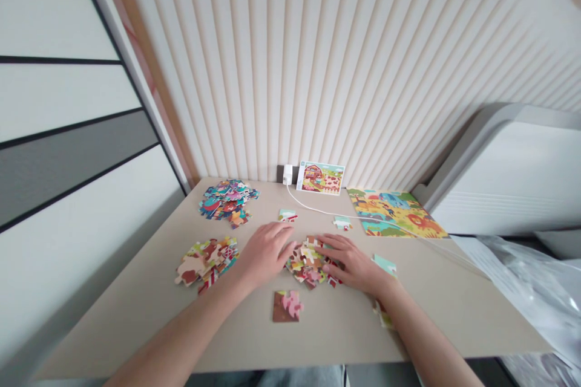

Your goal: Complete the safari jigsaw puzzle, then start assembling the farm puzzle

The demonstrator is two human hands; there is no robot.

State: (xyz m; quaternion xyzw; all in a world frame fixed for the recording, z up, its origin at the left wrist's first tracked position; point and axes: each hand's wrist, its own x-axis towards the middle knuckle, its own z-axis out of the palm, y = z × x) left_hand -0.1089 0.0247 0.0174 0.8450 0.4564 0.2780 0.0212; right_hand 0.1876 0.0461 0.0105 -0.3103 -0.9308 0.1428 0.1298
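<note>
A loose heap of jigsaw pieces [309,263] lies in the middle of the table between my two hands. My left hand [267,251] is at the heap's left edge, fingers bent and thumb apart, with nothing visible in it. Spread over the heap's right side are the fingers of my right hand [349,259], touching pieces. Nearer to me is a brown corner piece with a pink pig [290,305]. A pale blue piece [385,263] and a greenish piece [384,317], partly hidden by my right forearm, lie to the right.
Left are a farm-coloured pile [209,260] and a darker blue pile [227,198]. Two pieces [287,215] [342,223] lie beyond my hands. A farm picture card [320,178] leans on the wall beside a charger [287,174]. Its white cable [313,210] crosses an animal puzzle [394,213].
</note>
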